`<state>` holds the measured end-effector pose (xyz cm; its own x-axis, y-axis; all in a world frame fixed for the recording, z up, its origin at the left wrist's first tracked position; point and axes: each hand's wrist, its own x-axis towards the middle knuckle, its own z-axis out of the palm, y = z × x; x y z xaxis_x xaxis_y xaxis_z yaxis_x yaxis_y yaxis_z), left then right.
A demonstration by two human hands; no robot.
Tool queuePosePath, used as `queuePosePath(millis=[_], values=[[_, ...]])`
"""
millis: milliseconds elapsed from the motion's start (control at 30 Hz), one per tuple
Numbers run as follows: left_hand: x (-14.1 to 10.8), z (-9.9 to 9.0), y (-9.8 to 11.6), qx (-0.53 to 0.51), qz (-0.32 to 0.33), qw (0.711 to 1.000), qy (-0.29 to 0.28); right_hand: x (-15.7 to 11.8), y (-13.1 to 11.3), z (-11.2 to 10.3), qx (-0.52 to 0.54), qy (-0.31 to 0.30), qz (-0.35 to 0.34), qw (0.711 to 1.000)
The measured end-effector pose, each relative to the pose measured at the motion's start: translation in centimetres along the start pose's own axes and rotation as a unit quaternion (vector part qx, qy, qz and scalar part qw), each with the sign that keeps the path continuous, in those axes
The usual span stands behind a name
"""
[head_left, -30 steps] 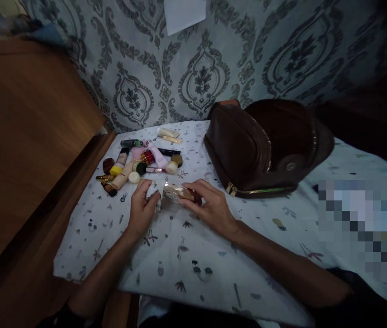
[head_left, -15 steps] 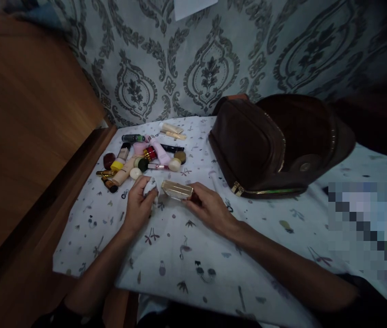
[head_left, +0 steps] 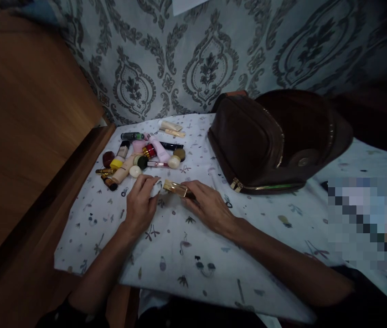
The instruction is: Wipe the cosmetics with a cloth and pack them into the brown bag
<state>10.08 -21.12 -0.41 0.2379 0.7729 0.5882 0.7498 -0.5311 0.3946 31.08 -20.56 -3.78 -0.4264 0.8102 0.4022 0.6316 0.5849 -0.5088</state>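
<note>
A slim gold case (head_left: pixel 175 187), which looks like a cosmetic compact, is gripped at its right end by my right hand (head_left: pixel 207 205). My left hand (head_left: pixel 141 204) is closed around a crumpled white wipe or tissue (head_left: pixel 156 188), close to the case's left end; whether they touch I cannot tell. Just beyond my left hand lies a pile of cosmetics: a round cream-coloured jar (head_left: pixel 135 171), a beige tube (head_left: pixel 124 169), a pink tube (head_left: pixel 159 148), a red jar with gold (head_left: pixel 149 151) and a dark green-capped jar (head_left: pixel 142 161).
A brown leather bag (head_left: pixel 248 141) with gold zips stands at the back right. The patterned sheet (head_left: pixel 186 255) covers the surface up to the wallpapered wall (head_left: pixel 169 59). A wooden panel (head_left: pixel 32 82) rises on the left. Blurred-out items (head_left: pixel 367 218) lie at far right.
The gold case has been turned in my right hand and shows a narrower side. My left hand with the white wipe has come nearer to it. The view has shifted slightly.
</note>
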Motion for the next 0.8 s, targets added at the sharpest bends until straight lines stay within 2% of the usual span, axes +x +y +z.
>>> queuePosePath(millis=[133, 300, 500, 800], values=[[-0.22, 0.08, 0.05, 0.021, 0.000, 1.000, -0.004, -0.15, -0.08, 0.17, 0.016, 0.000, 0.010, 1.000], [-0.30, 0.11, 0.18, 0.024, -0.008, 1.000, -0.016, -0.17, -0.17, 0.19, 0.044, 0.041, -0.001, 0.998], [-0.34, 0.21, 0.36, 0.004, -0.002, 1.000, -0.022, -0.13, -0.19, -0.04, 0.082, 0.075, 0.021, 0.994], [-0.40, 0.21, 0.88, -0.054, 0.024, 0.998, -0.015, -0.13, -0.46, -0.02, 0.082, 0.119, 0.011, 0.989]])
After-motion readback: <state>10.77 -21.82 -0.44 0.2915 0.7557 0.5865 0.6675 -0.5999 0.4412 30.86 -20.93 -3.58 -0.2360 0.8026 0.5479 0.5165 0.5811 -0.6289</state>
